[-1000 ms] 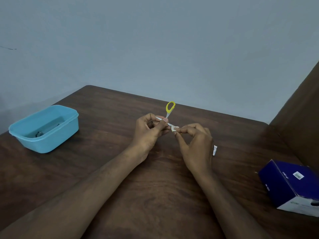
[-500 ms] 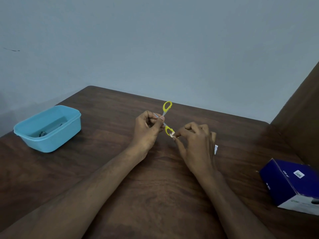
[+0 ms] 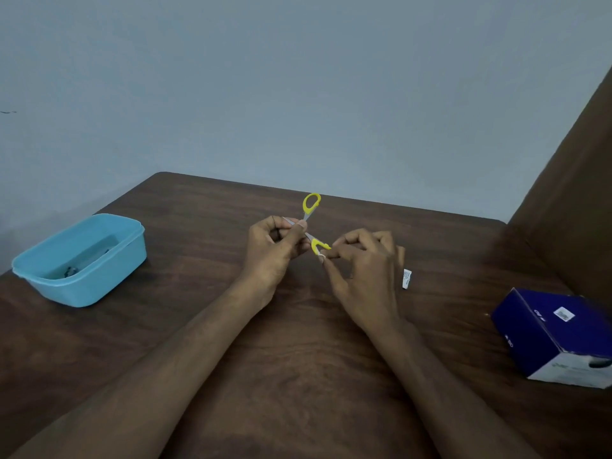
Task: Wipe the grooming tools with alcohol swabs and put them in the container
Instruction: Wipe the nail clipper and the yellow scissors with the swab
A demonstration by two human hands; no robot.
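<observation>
Small scissors (image 3: pixel 311 207) with yellow loop handles are held above the middle of the brown table (image 3: pixel 298 376), blades spread apart. My left hand (image 3: pixel 275 250) pinches them at the pivot between thumb and fingers. My right hand (image 3: pixel 361 270) pinches a small white alcohol swab (image 3: pixel 321 258) against the lower yellow handle. A light blue plastic container (image 3: pixel 82 260) stands at the table's left side with small dark items inside it.
A torn white swab wrapper (image 3: pixel 407 278) lies on the table just right of my right hand. A dark blue cardboard box (image 3: pixel 559 336) sits near the right edge. A brown panel (image 3: pixel 576 177) rises along the right; a grey wall stands behind.
The scissors have turned in my left hand: a second yellow handle now shows near my right hand, where the swab had been on the blade. Both hands stayed in place.
</observation>
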